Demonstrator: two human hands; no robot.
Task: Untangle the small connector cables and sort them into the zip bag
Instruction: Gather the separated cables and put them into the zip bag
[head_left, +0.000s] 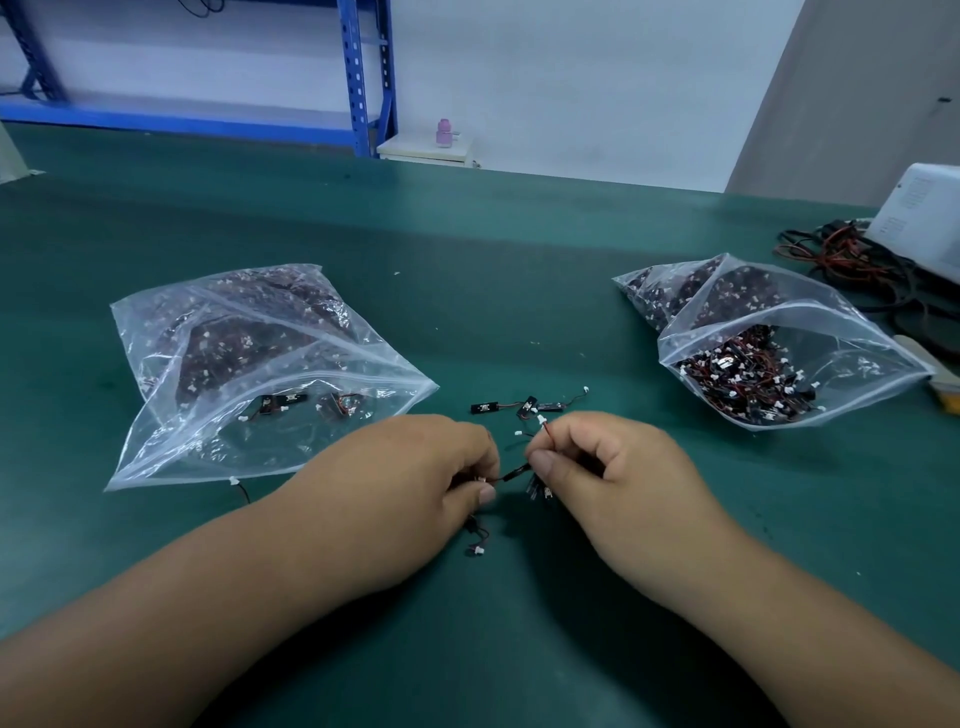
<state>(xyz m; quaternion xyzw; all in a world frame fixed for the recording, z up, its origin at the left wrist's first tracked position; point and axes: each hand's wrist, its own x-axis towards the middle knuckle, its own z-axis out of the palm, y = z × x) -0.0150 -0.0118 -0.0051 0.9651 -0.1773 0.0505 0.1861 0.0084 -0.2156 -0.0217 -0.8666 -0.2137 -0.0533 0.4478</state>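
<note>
While my left hand (415, 483) and right hand (618, 467) each pinch an end, the connector cable (511, 474) spans crosswise between them. Zip bag (166, 447) lies just beyond my left hand, the nearer one.

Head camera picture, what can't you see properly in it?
1. Head view: how the tangled cables knot is hidden under the curled fingers of the left hand and right hand, which both pinch them.
2. Head view: the white box is cut off by the right edge.
3. Head view: the cables inside the left zip bag are too small, and too blurred by crinkly plastic, to count.
</note>
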